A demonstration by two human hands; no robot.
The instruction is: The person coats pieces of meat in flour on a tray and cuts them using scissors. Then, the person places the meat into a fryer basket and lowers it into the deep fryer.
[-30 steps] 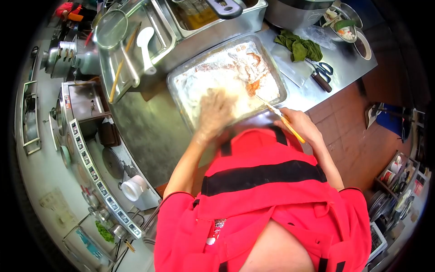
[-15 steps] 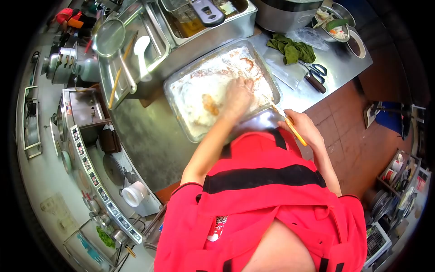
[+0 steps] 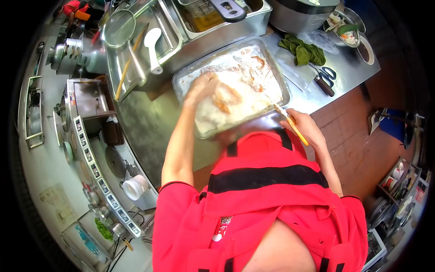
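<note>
A metal tray (image 3: pixel 286 93) of white flour-like powder lies in front of me, with orange-brown coated food pieces (image 3: pixel 258 63) in it. My left hand (image 3: pixel 203 86) is over the tray's left part, powdery and smeared by motion. Whether its fingers hold anything is not clear. Close by it, a blurred coated piece (image 3: pixel 224 102) lies in the powder. My right hand (image 3: pixel 302 127), at the tray's near right corner, is closed around a utensil with a yellow handle (image 3: pixel 298 133). The utensil's metal end points into the tray; its exact kind is unclear.
Behind the tray stand a fryer basin (image 3: pixel 204 34) and a steel pan holding a strainer (image 3: pixel 118 29) and white spoon (image 3: pixel 153 47). On the right are a green cloth (image 3: pixel 302 50), scissors (image 3: pixel 327 75), a dark-handled knife (image 3: pixel 324 86) and a bowl of food scraps (image 3: pixel 348 35). A co-worker (image 3: pixel 74 10) is far left.
My left hand has moved left across the tray, from its middle to its left side. My right hand keeps hold of the yellow-handled utensil. The view has shifted slightly.
</note>
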